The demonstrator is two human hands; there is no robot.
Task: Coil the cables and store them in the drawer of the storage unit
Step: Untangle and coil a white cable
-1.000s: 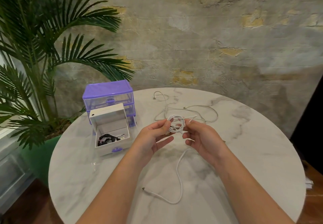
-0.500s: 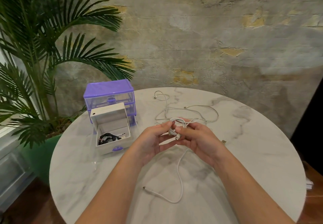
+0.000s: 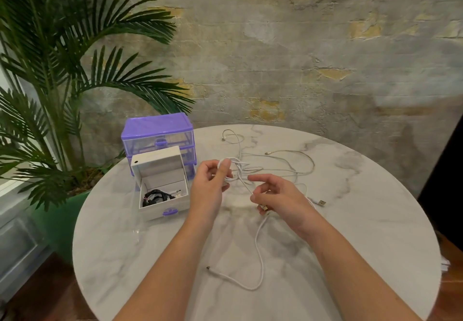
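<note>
My left hand (image 3: 209, 188) pinches a small coil of white cable (image 3: 231, 170) above the middle of the round marble table (image 3: 375, 220). My right hand (image 3: 278, 195) holds the same cable's strand lower down, with a plug between its fingers. The cable's loose tail (image 3: 258, 258) trails toward the front of the table. Another white cable (image 3: 295, 160) lies loose behind my hands. The purple storage unit (image 3: 157, 133) stands at the back left. Its white drawer (image 3: 162, 208) is pulled out in front of it and holds a coiled black cable (image 3: 156, 196).
A palm plant in a green pot (image 3: 50, 208) stands left of the table. A rough plaster wall (image 3: 300, 57) rises behind the table. A USB plug (image 3: 322, 202) lies on the marble to the right of my right hand.
My hands have drawn apart: the right hand moved down and to the right along the strand, while the left hand keeps the coil.
</note>
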